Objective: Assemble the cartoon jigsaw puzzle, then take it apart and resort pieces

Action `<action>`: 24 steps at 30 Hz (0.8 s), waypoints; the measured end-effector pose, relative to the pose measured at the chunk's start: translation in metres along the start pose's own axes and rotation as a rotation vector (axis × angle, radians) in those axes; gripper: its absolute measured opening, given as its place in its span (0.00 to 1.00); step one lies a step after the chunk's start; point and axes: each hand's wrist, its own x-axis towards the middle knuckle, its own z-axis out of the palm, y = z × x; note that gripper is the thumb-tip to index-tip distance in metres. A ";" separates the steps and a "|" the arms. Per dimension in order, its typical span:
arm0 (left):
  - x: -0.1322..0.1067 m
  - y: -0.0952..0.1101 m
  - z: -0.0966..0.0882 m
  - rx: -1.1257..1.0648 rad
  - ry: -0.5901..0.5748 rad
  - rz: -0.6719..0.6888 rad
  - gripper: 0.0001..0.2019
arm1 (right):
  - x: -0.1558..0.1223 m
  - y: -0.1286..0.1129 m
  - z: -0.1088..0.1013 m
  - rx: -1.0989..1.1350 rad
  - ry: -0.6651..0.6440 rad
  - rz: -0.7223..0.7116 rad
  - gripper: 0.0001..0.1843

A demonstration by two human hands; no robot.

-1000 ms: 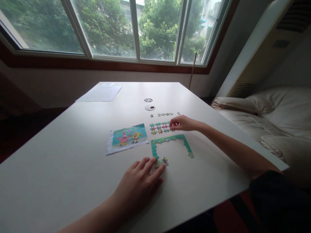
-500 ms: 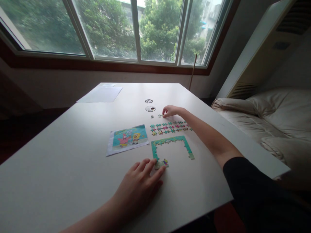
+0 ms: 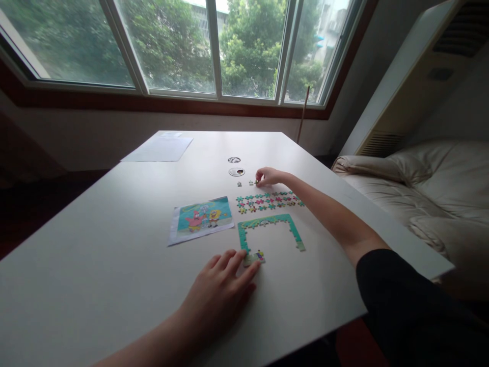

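My left hand [image 3: 225,278] lies on the table with fingers spread, its fingertips touching the lower left corner of the puzzle border [image 3: 263,220]. That green border runs along the left, top and right sides, with a gap at the lower right. Farther off, my right hand [image 3: 269,176] pinches a small puzzle piece [image 3: 257,182] close to the tabletop. Two more loose pieces lie left of it, the nearer being a pale puzzle piece [image 3: 251,182]. Between hand and border, rows of loose puzzle pieces [image 3: 262,201] are laid out, their right end partly behind my forearm.
A printed cartoon picture [image 3: 202,219] lies left of the border on the white table [image 3: 95,244]. Two round discs [image 3: 237,172] sit beyond the pieces. White paper sheets [image 3: 158,149] rest at the far left corner. A pale sofa [image 3: 382,178] stands to the right.
My right hand has shifted very slightly, and the piece at its fingertips now shows more clearly. The left hand stays in place on the border.
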 end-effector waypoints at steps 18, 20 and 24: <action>0.001 0.001 0.002 0.012 0.018 0.002 0.18 | -0.195 -0.052 0.046 0.465 -0.086 -0.380 0.08; 0.000 0.000 0.003 0.019 0.017 0.009 0.18 | -0.195 -0.056 0.050 0.471 -0.090 -0.376 0.07; 0.000 0.000 0.003 0.018 0.017 0.011 0.18 | -0.192 -0.058 0.058 0.440 -0.126 -0.353 0.06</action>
